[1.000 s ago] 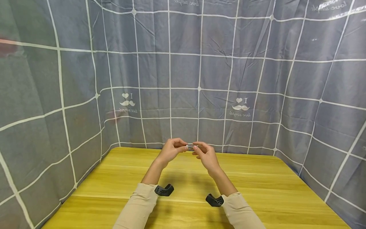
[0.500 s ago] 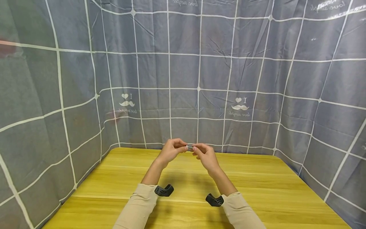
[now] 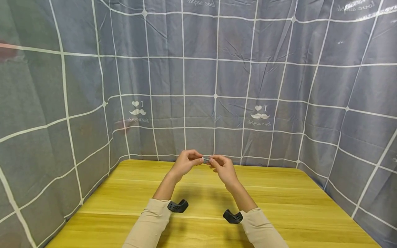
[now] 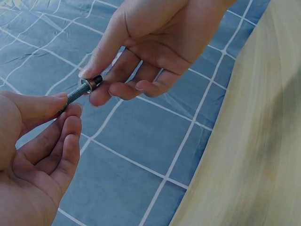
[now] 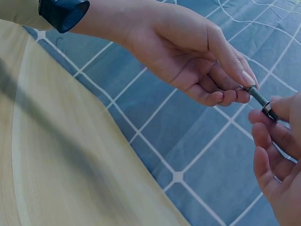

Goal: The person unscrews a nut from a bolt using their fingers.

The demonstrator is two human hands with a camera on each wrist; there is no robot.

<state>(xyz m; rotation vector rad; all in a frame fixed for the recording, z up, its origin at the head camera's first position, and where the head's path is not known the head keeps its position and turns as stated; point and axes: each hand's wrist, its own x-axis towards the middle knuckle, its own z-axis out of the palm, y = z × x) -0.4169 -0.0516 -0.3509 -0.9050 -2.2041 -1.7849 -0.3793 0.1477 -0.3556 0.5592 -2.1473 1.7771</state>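
A small metal bolt (image 4: 77, 92) with a threaded shank is held between the two hands, raised over the far edge of the table. In the left wrist view a shiny ring (image 4: 86, 84) sits round it near its dark end (image 4: 98, 80). My left hand (image 3: 183, 164) pinches one end of the bolt between thumb and fingertips. At the other end, my right hand (image 3: 224, 170) has thumb and forefinger on the ring and dark end, its other fingers loosely bent. The right wrist view shows the greenish-grey shank (image 5: 258, 96) bridging both sets of fingertips.
A yellow wood-grain table (image 3: 273, 203) lies below the forearms. Grey-blue curtains with white grid lines (image 3: 198, 79) stand behind and at both sides. Each wrist wears a black camera mount, one on the left (image 3: 178, 206) and one on the right (image 3: 233, 217).
The right thumb and fingertips have shifted slightly at their end of the bolt. Both arms and the left hand's pinch stay nearly in place.
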